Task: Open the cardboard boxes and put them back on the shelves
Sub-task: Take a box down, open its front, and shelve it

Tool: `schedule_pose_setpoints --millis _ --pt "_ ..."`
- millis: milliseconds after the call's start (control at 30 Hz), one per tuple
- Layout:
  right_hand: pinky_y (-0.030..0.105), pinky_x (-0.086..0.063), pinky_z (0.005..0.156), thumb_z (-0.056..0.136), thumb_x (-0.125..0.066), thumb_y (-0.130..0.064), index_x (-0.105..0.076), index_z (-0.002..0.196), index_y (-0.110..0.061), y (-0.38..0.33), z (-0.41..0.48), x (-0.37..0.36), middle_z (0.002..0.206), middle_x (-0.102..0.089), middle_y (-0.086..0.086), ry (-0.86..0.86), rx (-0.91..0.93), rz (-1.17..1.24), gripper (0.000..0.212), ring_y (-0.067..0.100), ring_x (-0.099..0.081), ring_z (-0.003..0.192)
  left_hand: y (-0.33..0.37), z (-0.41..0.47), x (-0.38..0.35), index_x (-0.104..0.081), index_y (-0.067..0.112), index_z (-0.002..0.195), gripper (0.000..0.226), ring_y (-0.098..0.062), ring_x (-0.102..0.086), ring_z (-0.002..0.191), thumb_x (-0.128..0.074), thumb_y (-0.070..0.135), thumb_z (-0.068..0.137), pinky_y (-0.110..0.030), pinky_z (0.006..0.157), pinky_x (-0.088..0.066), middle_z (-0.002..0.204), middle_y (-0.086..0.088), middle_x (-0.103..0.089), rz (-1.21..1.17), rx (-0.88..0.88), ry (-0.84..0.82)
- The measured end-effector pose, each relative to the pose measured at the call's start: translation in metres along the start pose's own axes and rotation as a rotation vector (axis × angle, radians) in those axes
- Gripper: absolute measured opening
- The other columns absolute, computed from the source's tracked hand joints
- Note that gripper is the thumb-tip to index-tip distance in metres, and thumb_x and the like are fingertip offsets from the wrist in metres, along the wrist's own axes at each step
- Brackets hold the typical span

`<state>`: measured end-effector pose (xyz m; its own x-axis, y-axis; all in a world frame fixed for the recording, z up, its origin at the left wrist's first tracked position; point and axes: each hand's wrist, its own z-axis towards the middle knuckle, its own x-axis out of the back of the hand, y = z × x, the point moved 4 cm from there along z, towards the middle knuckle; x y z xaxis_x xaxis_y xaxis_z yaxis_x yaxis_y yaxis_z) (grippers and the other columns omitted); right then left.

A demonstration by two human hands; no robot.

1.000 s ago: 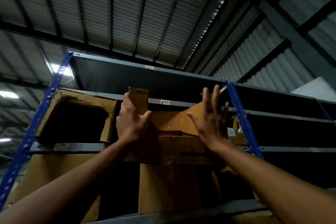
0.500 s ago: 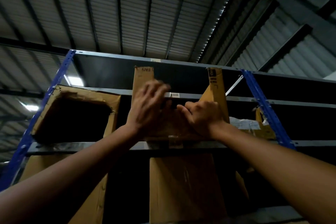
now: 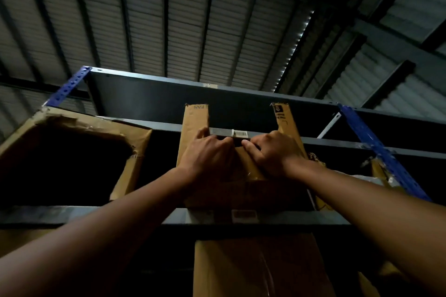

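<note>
Lowest and closest: a plain brown cardboard box (image 3: 253,270) on the lower tier. Only its front face shows; its top is hidden behind the grey metal shelf beam (image 3: 96,214), so I cannot tell whether it is opened.

On that beam sits the brown cardboard box with two raised side flaps (image 3: 248,190), already back on the shelf and opened, flaps standing up left and right. The left hand (image 3: 207,154) and right hand (image 3: 272,152) are both on its top front edge, nearly touching each other. The fingers (image 3: 251,146) of both are curled over the cardboard, gripping it. My guess is they are folding the front flap or seating the box. Its contents are not visible from below.

Left on the same tier: a torn-open brown cardboard box (image 3: 135,166), mouth facing out, inside just dark, apparently done. Far right, by the blue perforated steel upright (image 3: 376,144), a scrap of another carton (image 3: 379,171), state unclear.

Above is a bare dark top shelf (image 3: 169,94), then the corrugated metal roof (image 3: 144,19).

So at least two boxes are opened and shelved, and the rest is unclear.
</note>
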<state>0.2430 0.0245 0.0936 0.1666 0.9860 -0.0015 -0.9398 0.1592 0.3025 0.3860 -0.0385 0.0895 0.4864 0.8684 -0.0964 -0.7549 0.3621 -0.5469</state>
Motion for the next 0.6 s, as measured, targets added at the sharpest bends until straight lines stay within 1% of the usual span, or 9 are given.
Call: schedule_pose_setpoints --millis 67,133,200,233,333,400,500,533,600 --pt "0.03 -0.046 0.063 0.1 -0.036 -0.049 -0.05 0.065 -0.029 0.01 0.002 -0.019 0.063 -0.054 -0.005 -0.006 -0.014 0.035 0.043 0.013 -0.053 0.06 0.001 0.002 -0.016 -0.052 0.022 0.108 0.023 -0.023 -0.063 0.094 -0.034 0.034 0.103 -0.033 0.109 -0.015 0.087 -0.002 -0.065 -0.013 0.022 -0.036" --pt "0.029 -0.044 0.063 0.101 -0.037 -0.047 -0.05 0.064 -0.029 0.017 0.001 -0.037 0.062 -0.053 -0.006 0.004 -0.015 0.076 0.043 0.011 -0.052 0.059 0.001 0.005 -0.035 -0.047 0.026 0.095 0.018 -0.023 -0.063 0.087 -0.034 0.035 0.102 -0.034 0.106 -0.018 0.075 0.002 -0.058 -0.046 0.04 -0.064" --pt "0.03 -0.045 0.065 0.101 -0.036 -0.047 -0.051 0.065 -0.029 0.024 -0.001 -0.054 0.062 -0.053 -0.008 0.004 -0.015 0.109 0.043 0.01 -0.052 0.06 -0.001 0.006 -0.051 -0.043 0.028 0.085 0.02 -0.022 -0.063 0.08 -0.034 0.036 0.102 -0.035 0.103 -0.023 0.069 0.004 -0.053 -0.066 0.068 -0.068" --pt "0.03 -0.046 0.066 0.101 -0.036 -0.047 -0.052 0.066 -0.028 0.028 -0.002 -0.063 0.063 -0.053 -0.008 -0.001 -0.023 0.12 0.043 0.01 -0.053 0.061 -0.001 0.007 -0.061 -0.042 0.029 0.082 0.023 -0.021 -0.062 0.077 -0.034 0.036 0.102 -0.036 0.102 -0.026 0.068 0.004 -0.053 -0.066 0.08 -0.064" --pt "0.029 -0.043 0.066 0.101 -0.036 -0.047 -0.054 0.069 -0.028 0.04 -0.004 -0.091 0.065 -0.054 -0.008 -0.019 -0.034 0.157 0.041 0.009 -0.053 0.062 0.002 0.009 -0.088 -0.044 0.028 0.078 0.027 -0.02 -0.062 0.074 -0.035 0.036 0.101 -0.037 0.101 -0.027 0.072 0.001 -0.062 -0.058 0.098 -0.049" --pt "0.029 -0.043 0.066 0.101 -0.035 -0.047 -0.054 0.07 -0.028 0.047 -0.004 -0.108 0.068 -0.056 -0.007 -0.023 -0.041 0.179 0.041 0.009 -0.054 0.064 0.002 0.011 -0.105 -0.044 0.029 0.076 0.027 -0.021 -0.063 0.074 -0.035 0.035 0.101 -0.038 0.1 -0.031 0.075 0.0 -0.065 -0.074 0.111 -0.048" --pt "0.033 -0.048 0.071 0.1 -0.034 -0.049 -0.055 0.071 -0.028 0.056 0.0 -0.135 0.07 -0.057 -0.006 -0.027 -0.042 0.208 0.042 0.014 -0.057 0.068 -0.001 0.013 -0.13 -0.045 0.029 0.075 0.026 -0.024 -0.063 0.072 -0.038 0.033 0.1 -0.043 0.095 -0.04 0.076 -0.001 -0.066 -0.073 0.143 -0.056" --pt "0.035 -0.05 0.074 0.1 -0.034 -0.049 -0.056 0.07 -0.028 0.058 0.001 -0.143 0.07 -0.056 -0.006 -0.032 -0.044 0.214 0.042 0.016 -0.058 0.07 -0.002 0.013 -0.137 -0.045 0.029 0.075 0.026 -0.024 -0.064 0.073 -0.039 0.033 0.1 -0.043 0.095 -0.041 0.077 -0.001 -0.067 -0.068 0.153 -0.066" --pt "0.037 -0.052 0.077 0.099 -0.035 -0.049 -0.052 0.066 -0.028 0.06 0.003 -0.159 0.067 -0.054 -0.007 -0.034 -0.041 0.224 0.043 0.018 -0.059 0.072 0.002 0.012 -0.15 -0.046 0.028 0.076 0.026 -0.026 -0.064 0.079 -0.038 0.033 0.1 -0.04 0.098 -0.038 0.082 -0.004 -0.069 -0.021 0.172 -0.069"
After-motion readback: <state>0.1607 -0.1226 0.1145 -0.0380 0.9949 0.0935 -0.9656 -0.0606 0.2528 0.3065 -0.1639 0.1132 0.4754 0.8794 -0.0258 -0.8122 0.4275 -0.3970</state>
